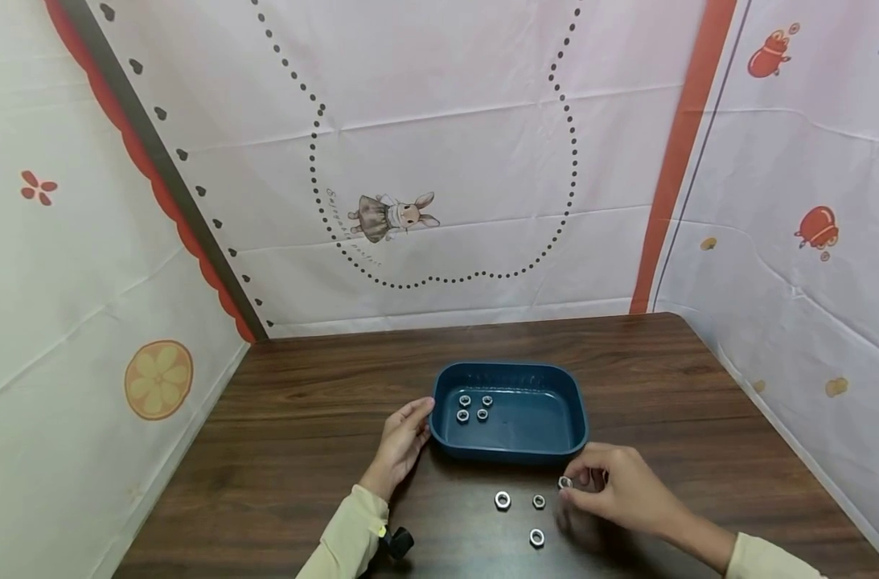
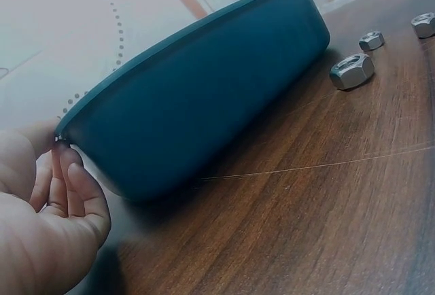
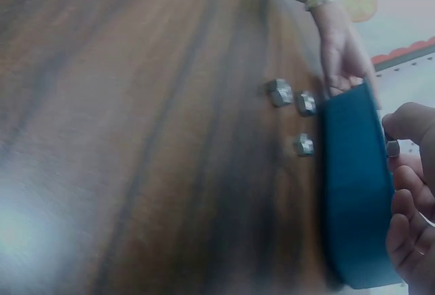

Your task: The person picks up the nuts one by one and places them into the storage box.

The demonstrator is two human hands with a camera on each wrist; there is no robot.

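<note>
A dark blue rectangular tray [image 1: 511, 446] sits on the wooden table, with several metal hex nuts [image 1: 463, 416] grouped toward its left end. My left hand [image 1: 401, 442] grips the tray's left rim, thumb on top and fingers curled beneath, as the left wrist view also shows. Between thumb and fingertips, my right hand [image 1: 620, 486] pinches a single hex nut [image 1: 565, 482] just off the tray's front right corner. In the right wrist view that nut [image 3: 392, 148] shows at the fingertips. Three loose nuts lie in front of the tray: a larger one [image 1: 503, 501], a smaller one [image 1: 539, 502] and a nearer one [image 1: 536, 538].
The brown wooden table [image 1: 323, 394] extends around the tray. Printed white cloth [image 1: 446, 145] hangs behind it and along both sides. A small black device [image 1: 399, 543] is strapped at the left sleeve.
</note>
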